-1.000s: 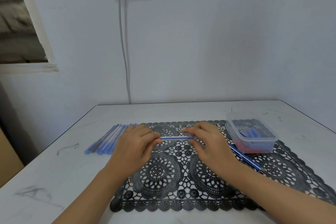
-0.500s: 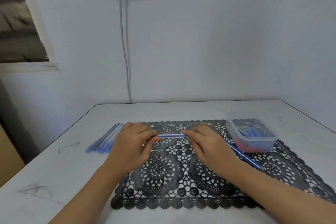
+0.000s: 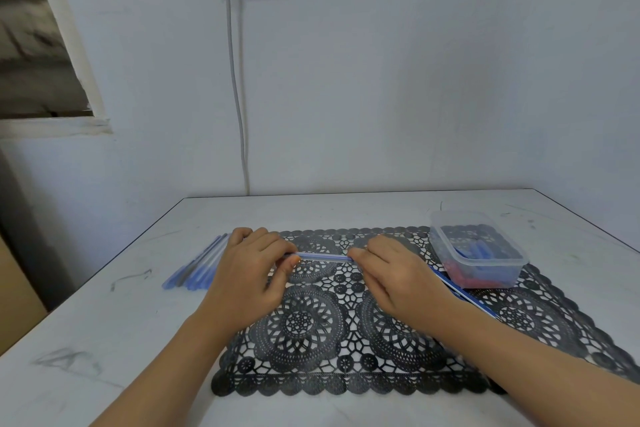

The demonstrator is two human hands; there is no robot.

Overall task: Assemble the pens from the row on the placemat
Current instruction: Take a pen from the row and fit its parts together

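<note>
Both hands on one clear blue-tinted pen barrel (image 3: 322, 256) above the black lace-pattern placemat (image 3: 346, 333): left hand (image 3: 247, 277) pinches one end, right hand (image 3: 398, 277) the other; clear plastic tub (image 3: 479, 253) sits far right, loose blue pens (image 3: 199, 265) lie left

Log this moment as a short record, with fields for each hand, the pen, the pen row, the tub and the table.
left hand: pinches the left end of the pen
right hand: pinches the pen's right end
pen: level, over the placemat
pen row: blue pens side by side, by the placemat's left edge
tub: clear, on the placemat's far right corner, blue and red parts inside
table: white, scuffed
</note>
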